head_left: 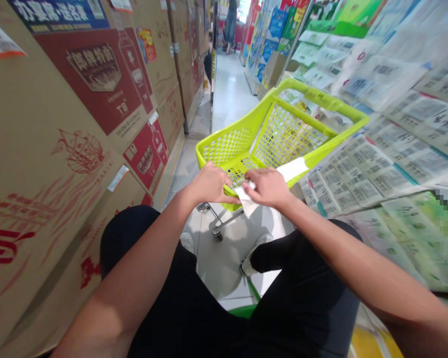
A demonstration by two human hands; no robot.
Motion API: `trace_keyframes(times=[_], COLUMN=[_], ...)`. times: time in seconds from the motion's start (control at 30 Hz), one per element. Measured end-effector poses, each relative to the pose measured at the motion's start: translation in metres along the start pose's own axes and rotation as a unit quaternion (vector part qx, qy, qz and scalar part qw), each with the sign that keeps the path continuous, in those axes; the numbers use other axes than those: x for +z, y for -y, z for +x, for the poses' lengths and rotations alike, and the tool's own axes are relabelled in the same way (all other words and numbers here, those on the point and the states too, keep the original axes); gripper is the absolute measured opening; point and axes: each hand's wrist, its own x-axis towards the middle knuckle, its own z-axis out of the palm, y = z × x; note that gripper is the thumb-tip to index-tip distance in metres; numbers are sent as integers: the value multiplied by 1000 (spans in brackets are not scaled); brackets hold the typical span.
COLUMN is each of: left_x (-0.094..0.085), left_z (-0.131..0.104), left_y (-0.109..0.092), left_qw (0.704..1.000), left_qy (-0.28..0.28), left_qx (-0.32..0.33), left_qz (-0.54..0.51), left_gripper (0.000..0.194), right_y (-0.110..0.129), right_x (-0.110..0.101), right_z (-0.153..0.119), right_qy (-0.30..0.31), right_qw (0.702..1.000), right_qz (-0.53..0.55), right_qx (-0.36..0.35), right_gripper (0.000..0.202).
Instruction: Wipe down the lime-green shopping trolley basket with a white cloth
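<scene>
A lime-green shopping cart (242,124) with perforated plastic sides stands in front of my knees. My left hand (211,184) grips its near rim, fingers wrapped over the edge. Close beside it on the right, my right hand (267,186) is closed on a white cloth or tissue (246,201), which lies against the rim and hangs down outside it. A white strip (293,169) lies on the cart's right rim, just past my right hand. Whether it joins the white piece in my hand is hidden.
Stacked cardboard boxes (70,164) line the left side. Shelves of white and green packages (381,159) rise on the right. A person (230,22) stands far down the aisle (229,84). Part of a green object (243,311) shows between my legs.
</scene>
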Motion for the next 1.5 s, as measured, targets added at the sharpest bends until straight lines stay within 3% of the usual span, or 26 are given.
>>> trace_keyframes(times=[0.17, 0.27, 0.3, 0.37, 0.53, 0.6, 0.63, 0.7, 0.87, 0.93, 0.97, 1.03, 1.1, 1.17, 1.23, 1.27, 1.3, 1.37, 1.5], left_x=[-3, -1, -1, 1, 2, 1, 1, -1, -7, -10, -11, -10, -7, -2, 1, 1, 0, -7, -22], left_z=[-2, 1, 2, 6, 12, 10, 8, 3, -17, -20, -19, -11, 3, 17, 23, 23, 20, 11, -8], left_y=[4, 4, 4, 3, 4, 8, 11, 20, 47, 46, 40, 19, -9, -31, -38, -35, -29, -11, 23], left_qw=[1000, 999, 1000, 1000, 995, 996, 997, 997, 995, 996, 996, 994, 993, 983, 971, 968, 967, 967, 965], left_qy=[3, 10, 14, 24, 15, 4, 1, 3, 1, -16, -33, -67, -49, -19, 1, 7, 9, 9, 17], left_qx=[16, 12, 7, -15, -80, -74, -70, -73, -98, -92, -86, -78, -75, -152, -200, -207, -204, -194, -214], left_qz=[-26, -29, -24, -1, 51, 48, 43, 31, 4, 9, 17, 44, 71, 101, 128, 140, 150, 164, 151], left_gripper=[63, 62, 61, 61, 58, 55, 53, 49, 39, 35, 30, 27, 38, 42, 46, 49, 52, 57, 55], right_y=[-138, -181, -180, -154, -25, 0, -1, -29, -166, -189, -187, -155, -99, -39, 4, 14, 16, -3, -78], right_x=[-20, -25, -23, -14, 12, 12, 10, -1, -39, -45, -43, -32, -13, 5, 15, 16, 14, 2, -36], right_z=[-10, -13, -13, -14, -5, 0, 1, -1, -20, -25, -25, -19, -8, 5, 14, 16, 17, 12, -12], right_qy=[-59, -69, -73, -85, -84, -62, -48, -25, -42, -63, -76, -102, -115, -125, -141, -141, -134, -108, -100], right_qw=[993, 987, 985, 984, 995, 993, 993, 996, 993, 986, 982, 980, 984, 987, 986, 986, 988, 993, 981], right_qz=[-37, -73, -79, -71, 54, 84, 86, 64, -72, -97, -97, -74, -25, 36, 70, 75, 71, 33, -101], right_qx=[97, 128, 137, 138, 3, -55, -69, -60, 82, 124, 141, 156, 136, 90, 59, 47, 38, 42, 129], right_gripper=[87, 83, 77, 67, 76, 79, 78, 72, 64, 62, 60, 59, 61, 64, 64, 64, 63, 60, 55])
